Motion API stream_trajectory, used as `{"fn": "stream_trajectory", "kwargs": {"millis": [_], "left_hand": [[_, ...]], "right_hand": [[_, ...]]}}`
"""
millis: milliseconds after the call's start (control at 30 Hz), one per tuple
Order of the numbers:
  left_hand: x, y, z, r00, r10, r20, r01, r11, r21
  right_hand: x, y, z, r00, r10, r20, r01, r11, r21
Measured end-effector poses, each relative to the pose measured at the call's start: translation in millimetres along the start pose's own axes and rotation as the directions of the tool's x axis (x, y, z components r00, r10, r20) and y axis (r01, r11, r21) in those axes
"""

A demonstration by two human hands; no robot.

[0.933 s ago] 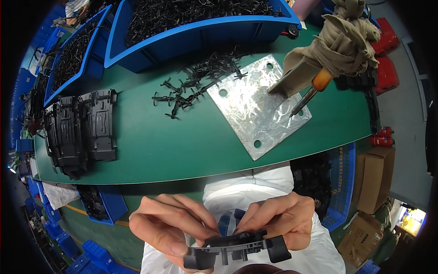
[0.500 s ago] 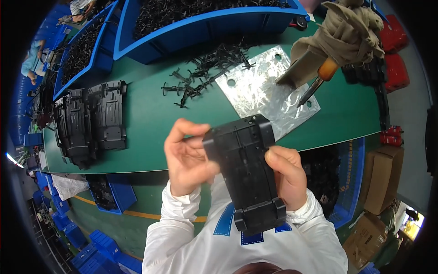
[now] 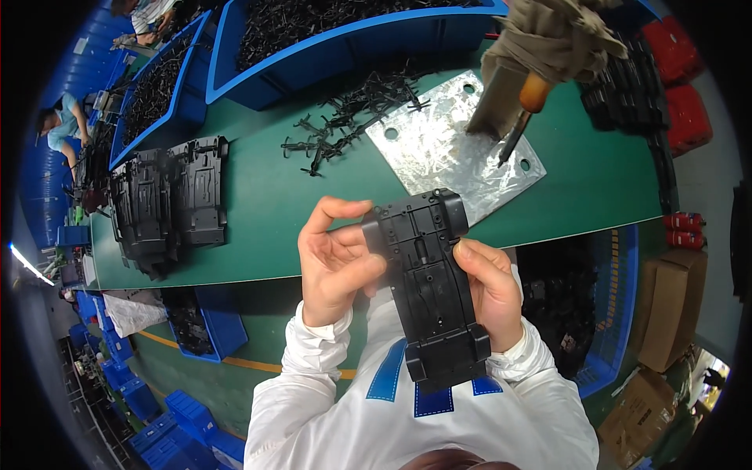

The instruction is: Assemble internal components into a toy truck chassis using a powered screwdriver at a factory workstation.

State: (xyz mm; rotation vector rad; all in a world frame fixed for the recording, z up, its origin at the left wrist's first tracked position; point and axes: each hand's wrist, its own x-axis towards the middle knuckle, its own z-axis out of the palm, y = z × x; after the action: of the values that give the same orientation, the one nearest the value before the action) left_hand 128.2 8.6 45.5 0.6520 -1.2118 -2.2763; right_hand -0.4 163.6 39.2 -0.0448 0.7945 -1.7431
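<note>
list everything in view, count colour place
molded part: one, black, centre
stacked parts: several, black, table ends
small pieces: many, black, tabletop
bins: two, blue, table's back
metal plate: one, silver, tabletop
tool: one, orange handle, over plate
cloth: one, beige, upper right
table: one, green, ahead
crates: several, blue, below table level
cardboard boxes: two, brown, lower right
containers: two, red, far right
people: two, light clothing, upper left
hands: two, bare, at molded part
</note>
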Motion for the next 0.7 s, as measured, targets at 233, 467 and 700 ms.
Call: {"fn": "stream_trajectory", "kwargs": {"millis": [233, 467, 700], "left_hand": [[-6.3, -11.5, 17.8, 0.994, -0.012, 0.107, 0.011, 1.0, 0.014], [-10.2, -22.1, 37.2, 0.984, 0.011, 0.179, -0.016, 0.999, 0.03], [-11.1, -28.5, 51.5, 0.978, 0.029, 0.207, -0.039, 0.998, 0.045]], "right_hand": [[-21.7, -4.5, -19.2, 0.997, -0.078, 0.022, 0.077, 0.995, 0.057], [-39.5, -12.9, -24.8, 0.985, -0.153, -0.083, 0.153, 0.988, -0.005], [-50.1, -18.0, -44.4, 0.989, -0.144, 0.013, 0.143, 0.988, 0.064]]}}
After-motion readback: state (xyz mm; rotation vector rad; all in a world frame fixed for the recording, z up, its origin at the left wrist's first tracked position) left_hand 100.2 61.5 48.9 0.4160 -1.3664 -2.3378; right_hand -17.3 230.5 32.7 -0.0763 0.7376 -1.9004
